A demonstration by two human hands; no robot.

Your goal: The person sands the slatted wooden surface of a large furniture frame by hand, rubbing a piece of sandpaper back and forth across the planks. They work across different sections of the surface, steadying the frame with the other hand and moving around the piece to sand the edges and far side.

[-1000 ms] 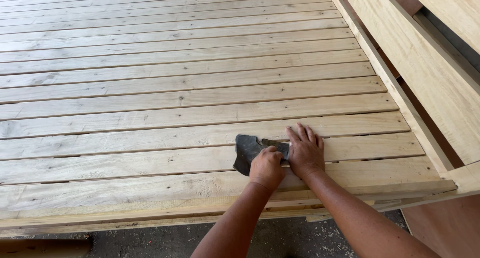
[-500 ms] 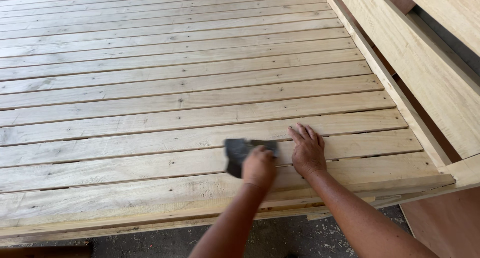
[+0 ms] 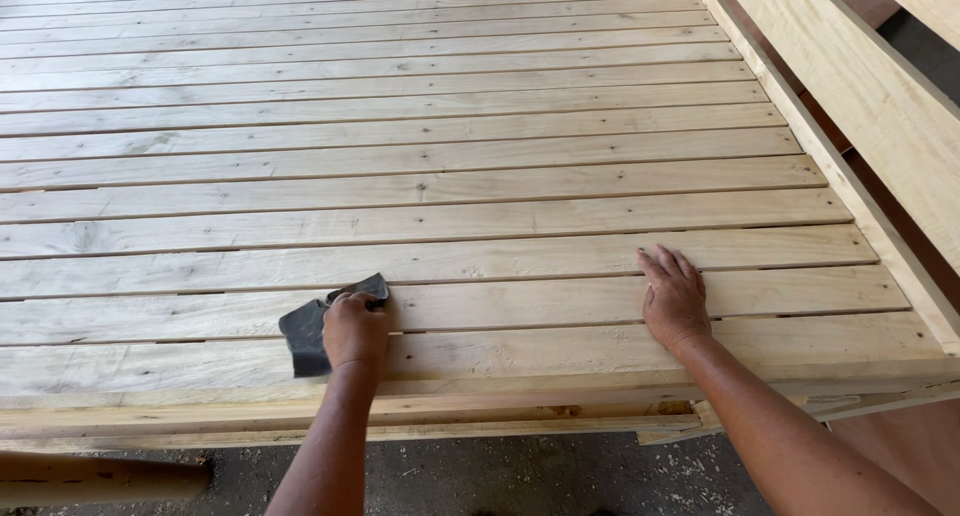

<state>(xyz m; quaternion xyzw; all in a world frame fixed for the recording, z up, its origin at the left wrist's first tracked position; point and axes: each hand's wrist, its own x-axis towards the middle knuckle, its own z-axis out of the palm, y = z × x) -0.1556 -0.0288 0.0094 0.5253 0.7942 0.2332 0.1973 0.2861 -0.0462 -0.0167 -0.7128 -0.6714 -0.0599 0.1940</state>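
Observation:
My left hand [image 3: 354, 330] grips a dark grey sheet of sandpaper [image 3: 304, 336] and presses it on the near planks of a large slatted wooden panel [image 3: 480, 146]. The sheet sticks out to the left of the hand and curls up at its far edge. My right hand [image 3: 675, 298] lies flat, fingers together and pointing away, on the same near planks well to the right, holding nothing. Both forearms reach in from the bottom edge.
The panel's near edge [image 3: 480, 386] overhangs a dark dusty floor [image 3: 480, 476]. A pale wooden frame rail [image 3: 850, 96] runs along the right side, with a gap beyond it. A round wooden pole [image 3: 90, 479] lies on the floor at bottom left.
My left hand has slid the sandpaper leftward along the near planks, away from my right hand. The right hand stays flat on the wood; the view has shifted left.

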